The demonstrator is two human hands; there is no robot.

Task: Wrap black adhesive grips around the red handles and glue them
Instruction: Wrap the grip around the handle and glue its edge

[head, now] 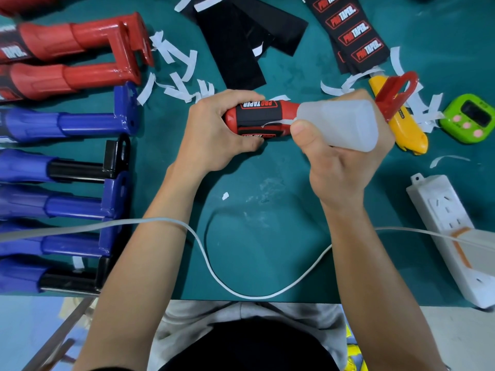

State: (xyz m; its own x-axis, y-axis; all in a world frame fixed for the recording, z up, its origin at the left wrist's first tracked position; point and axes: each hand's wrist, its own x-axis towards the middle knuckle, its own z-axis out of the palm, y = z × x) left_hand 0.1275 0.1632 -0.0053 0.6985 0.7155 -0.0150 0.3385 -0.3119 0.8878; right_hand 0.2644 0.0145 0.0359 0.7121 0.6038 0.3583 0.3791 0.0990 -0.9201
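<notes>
Gluing underway: left hand (214, 129) clamps red handle (289, 108), black grip (257, 116) already wrapped; right hand (340, 162) grips glue bottle (340, 121), nozzle at seam. Two other red handles (80, 41) look wrapped; spare grips (353, 33) remain.

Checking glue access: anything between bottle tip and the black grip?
Nothing visible. The glue bottle in the right hand points straight at the black grip on the red handle, held by the left hand.

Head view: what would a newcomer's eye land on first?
Centre of the teal mat: the left hand grips a red plastic handle wrapped in a black printed grip, while the right hand tips a translucent white squeeze bottle at its seam. Blue plastic handles line the left edge.
</notes>
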